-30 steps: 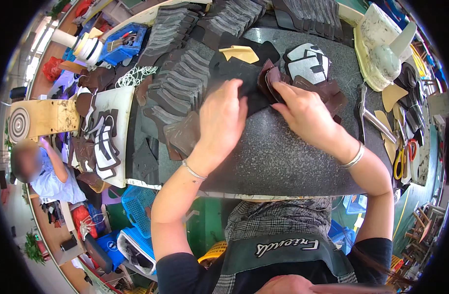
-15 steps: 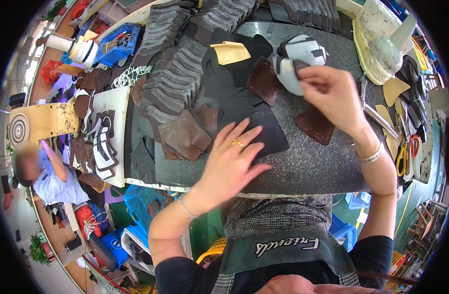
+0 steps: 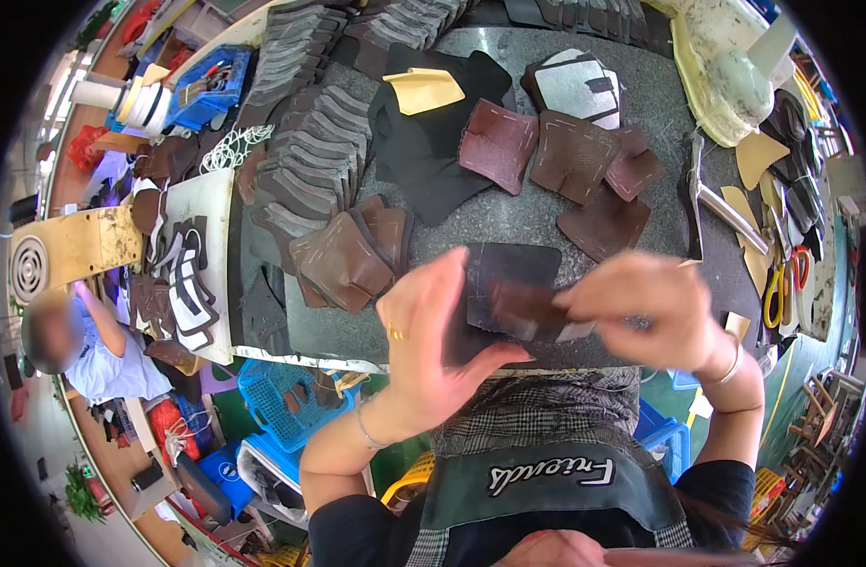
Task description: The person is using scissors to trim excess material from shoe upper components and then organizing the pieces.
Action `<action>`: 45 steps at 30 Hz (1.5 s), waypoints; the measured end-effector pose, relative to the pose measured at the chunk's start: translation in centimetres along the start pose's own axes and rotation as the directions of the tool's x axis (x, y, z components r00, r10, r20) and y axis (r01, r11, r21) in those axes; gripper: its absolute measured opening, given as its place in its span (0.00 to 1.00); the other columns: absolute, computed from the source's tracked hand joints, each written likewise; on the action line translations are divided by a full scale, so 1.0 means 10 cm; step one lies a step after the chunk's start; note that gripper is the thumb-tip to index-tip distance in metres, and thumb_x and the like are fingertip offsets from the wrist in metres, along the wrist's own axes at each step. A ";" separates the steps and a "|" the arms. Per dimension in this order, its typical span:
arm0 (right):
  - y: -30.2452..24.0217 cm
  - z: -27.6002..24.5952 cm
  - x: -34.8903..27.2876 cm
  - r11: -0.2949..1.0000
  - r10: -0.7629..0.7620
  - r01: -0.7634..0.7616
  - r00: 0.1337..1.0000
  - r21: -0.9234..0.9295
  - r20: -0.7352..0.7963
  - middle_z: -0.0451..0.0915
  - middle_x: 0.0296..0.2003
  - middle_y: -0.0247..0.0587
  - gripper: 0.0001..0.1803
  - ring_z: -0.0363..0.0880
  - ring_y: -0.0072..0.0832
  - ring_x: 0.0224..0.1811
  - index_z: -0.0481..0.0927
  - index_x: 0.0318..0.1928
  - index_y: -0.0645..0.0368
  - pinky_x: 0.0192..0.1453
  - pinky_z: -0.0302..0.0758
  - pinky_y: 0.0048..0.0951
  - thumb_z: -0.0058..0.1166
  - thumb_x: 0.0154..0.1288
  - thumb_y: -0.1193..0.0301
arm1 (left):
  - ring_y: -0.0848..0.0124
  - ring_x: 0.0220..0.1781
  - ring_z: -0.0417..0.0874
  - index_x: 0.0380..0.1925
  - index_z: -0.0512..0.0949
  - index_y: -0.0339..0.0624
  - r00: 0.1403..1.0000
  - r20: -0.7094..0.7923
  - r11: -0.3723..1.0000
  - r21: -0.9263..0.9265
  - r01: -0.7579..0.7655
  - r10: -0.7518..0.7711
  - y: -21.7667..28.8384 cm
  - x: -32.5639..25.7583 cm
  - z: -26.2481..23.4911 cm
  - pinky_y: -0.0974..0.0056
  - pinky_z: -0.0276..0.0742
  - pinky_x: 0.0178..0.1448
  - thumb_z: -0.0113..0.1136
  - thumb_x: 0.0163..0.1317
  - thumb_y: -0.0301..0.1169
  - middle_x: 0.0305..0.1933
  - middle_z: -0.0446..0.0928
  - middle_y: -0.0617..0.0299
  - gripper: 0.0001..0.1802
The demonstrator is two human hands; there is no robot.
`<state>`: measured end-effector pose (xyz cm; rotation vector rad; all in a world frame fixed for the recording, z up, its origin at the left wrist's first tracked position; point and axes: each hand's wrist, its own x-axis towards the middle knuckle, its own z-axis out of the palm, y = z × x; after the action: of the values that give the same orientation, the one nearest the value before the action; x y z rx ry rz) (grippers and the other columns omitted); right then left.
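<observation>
A black leather piece (image 3: 514, 266) lies near the front edge of the table. My left hand (image 3: 431, 340) stands on edge at its left side, fingers straight and thumb stretched out to the right. Over the same piece, my right hand (image 3: 655, 307) is blurred, with its fingers pinched on a small brown leather piece (image 3: 520, 307) whose outline is smeared. A pale patch shows under those fingertips; what it is I cannot tell. Farther back lie a reddish-brown leather piece (image 3: 499, 146), a dark brown piece (image 3: 573, 156) with pale marks, and a brown piece (image 3: 608, 222).
Brown stitched pieces (image 3: 348, 260) lie to the left, beside overlapping rows of dark pieces (image 3: 310, 156). A tan scrap (image 3: 423, 90) rests on black leather (image 3: 433, 156). To the right are a hammer (image 3: 730, 213), scissors (image 3: 776, 293) and a pale machine (image 3: 735, 90). Another person (image 3: 111, 345) sits far left.
My right hand has come from the grey-white piece at the back to the front edge. The black piece lies nearer me. My left hand has turned from flat onto its edge.
</observation>
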<state>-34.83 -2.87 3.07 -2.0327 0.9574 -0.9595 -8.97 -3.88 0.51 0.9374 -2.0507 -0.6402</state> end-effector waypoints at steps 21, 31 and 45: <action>0.35 0.37 -0.04 0.841 -0.223 0.225 0.973 -0.491 0.064 0.86 0.41 0.43 0.12 0.85 0.31 0.50 0.84 0.36 0.63 0.66 0.71 0.52 0.60 0.50 0.71 | 0.64 0.55 0.83 0.43 0.85 0.40 0.860 0.372 0.886 0.170 -0.432 0.349 -0.43 0.09 -0.06 0.61 0.73 0.52 0.63 0.50 0.28 0.50 0.83 0.59 0.17; 0.11 0.41 0.02 0.818 -0.064 0.159 0.980 -0.553 0.187 0.84 0.44 0.50 0.22 0.83 0.37 0.54 0.81 0.43 0.70 0.73 0.64 0.56 0.55 0.45 0.70 | 0.65 0.56 0.83 0.46 0.83 0.40 0.892 0.433 0.957 0.177 -0.228 0.133 -0.37 0.06 -0.06 0.60 0.73 0.53 0.59 0.53 0.19 0.50 0.84 0.60 0.18; -0.05 0.04 -0.04 0.763 0.434 -0.490 0.872 0.421 0.228 0.86 0.36 0.40 0.09 0.81 0.16 0.40 0.83 0.47 0.69 0.43 0.75 0.21 0.56 0.69 0.77 | 0.53 0.72 0.69 0.72 0.52 0.32 0.952 0.241 0.979 -0.033 0.201 -0.187 -0.12 -0.12 -0.21 0.51 0.55 0.77 0.69 0.51 0.18 0.67 0.70 0.44 0.49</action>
<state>-34.50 -2.17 3.13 -1.3365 0.9863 -0.6985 -6.29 -3.86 0.33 1.0817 -2.1498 -0.9516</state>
